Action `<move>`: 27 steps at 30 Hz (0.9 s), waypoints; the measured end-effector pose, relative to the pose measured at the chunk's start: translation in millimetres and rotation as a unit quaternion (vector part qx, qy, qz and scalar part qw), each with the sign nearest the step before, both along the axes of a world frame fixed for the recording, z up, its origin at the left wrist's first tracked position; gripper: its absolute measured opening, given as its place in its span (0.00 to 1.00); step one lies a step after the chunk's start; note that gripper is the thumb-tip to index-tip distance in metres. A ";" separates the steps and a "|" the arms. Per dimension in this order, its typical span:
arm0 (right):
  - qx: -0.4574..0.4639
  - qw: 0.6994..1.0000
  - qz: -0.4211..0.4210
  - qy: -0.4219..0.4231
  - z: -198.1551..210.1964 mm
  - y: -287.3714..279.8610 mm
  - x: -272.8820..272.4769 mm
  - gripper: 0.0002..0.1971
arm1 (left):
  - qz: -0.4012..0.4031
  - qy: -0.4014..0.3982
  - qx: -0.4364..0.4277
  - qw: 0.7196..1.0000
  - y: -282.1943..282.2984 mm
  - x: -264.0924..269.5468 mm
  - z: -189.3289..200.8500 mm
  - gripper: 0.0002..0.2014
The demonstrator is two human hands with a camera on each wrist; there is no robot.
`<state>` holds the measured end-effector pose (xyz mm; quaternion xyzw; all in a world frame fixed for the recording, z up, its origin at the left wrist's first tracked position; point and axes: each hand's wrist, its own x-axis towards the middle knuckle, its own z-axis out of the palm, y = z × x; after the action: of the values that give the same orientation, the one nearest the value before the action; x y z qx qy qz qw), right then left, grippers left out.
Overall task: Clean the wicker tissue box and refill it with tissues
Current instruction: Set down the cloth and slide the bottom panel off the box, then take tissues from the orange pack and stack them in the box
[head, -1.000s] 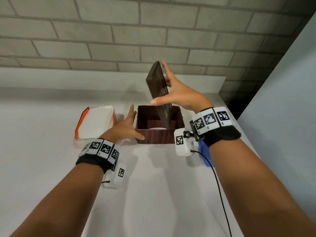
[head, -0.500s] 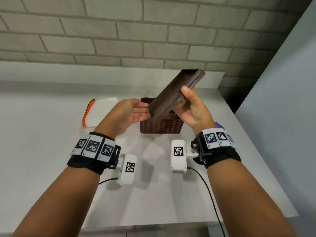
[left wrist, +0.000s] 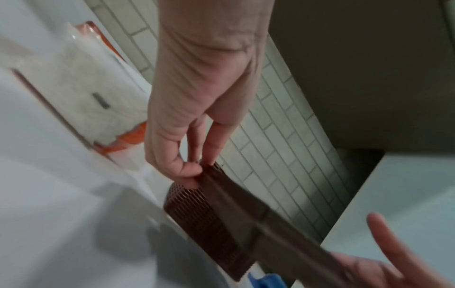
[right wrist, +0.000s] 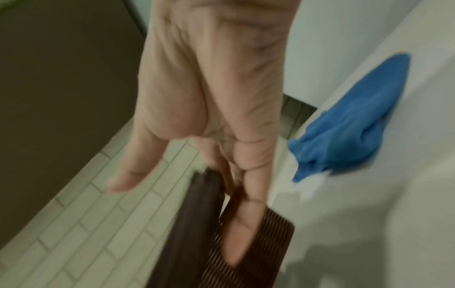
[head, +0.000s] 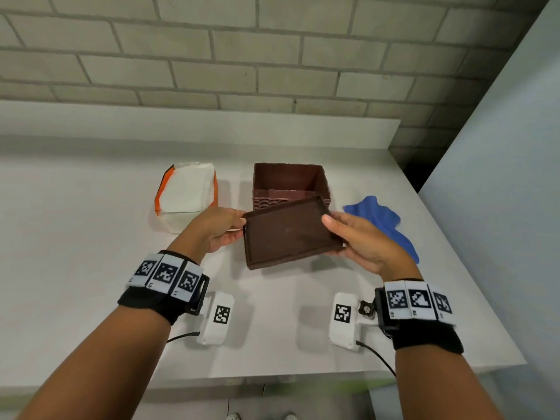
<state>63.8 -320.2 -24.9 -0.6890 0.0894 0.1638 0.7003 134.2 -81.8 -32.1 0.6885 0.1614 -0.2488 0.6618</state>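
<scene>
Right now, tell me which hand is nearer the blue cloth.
Right. The right hand holds the lid's right end, just beside the cloth; the left hand pinches the far end.

Even, soft overhead light; head view sharp, edges bowed; wrist views motion-blurred.

Count, table top: one brown wicker tissue box (head: pixel 289 184), open. One brown lid (head: pixel 289 233), off the box, in hand. One pack of tissues (head: pixel 186 195), white with orange edges. One blue cloth (head: pixel 383 221). Two hands: left hand (head: pixel 216 230), right hand (head: pixel 360 241). Two marker wristbands, one per wrist. Two white wrist cameras, each with a cable.
</scene>
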 end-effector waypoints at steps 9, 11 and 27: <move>-0.179 0.971 0.024 0.154 -12.1 8.3 -5.3 0.23 | -0.058 -0.062 0.150 0.985 -14.5 -0.6 -22.3 0.18; -0.200 0.966 0.015 0.165 -15.4 11.4 -1.9 0.23 | -0.078 -0.081 0.184 0.977 -18.5 0.4 -29.5 0.14; -0.429 0.896 0.060 0.100 4.1 34.8 10.1 0.23 | -0.107 -0.175 0.383 0.901 -25.9 -4.7 -31.1 0.16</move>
<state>73.9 -285.4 -20.8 -0.9065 0.1793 0.2196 0.3129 129.4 -107.7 -63.2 0.9345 0.0513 -0.1120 0.3339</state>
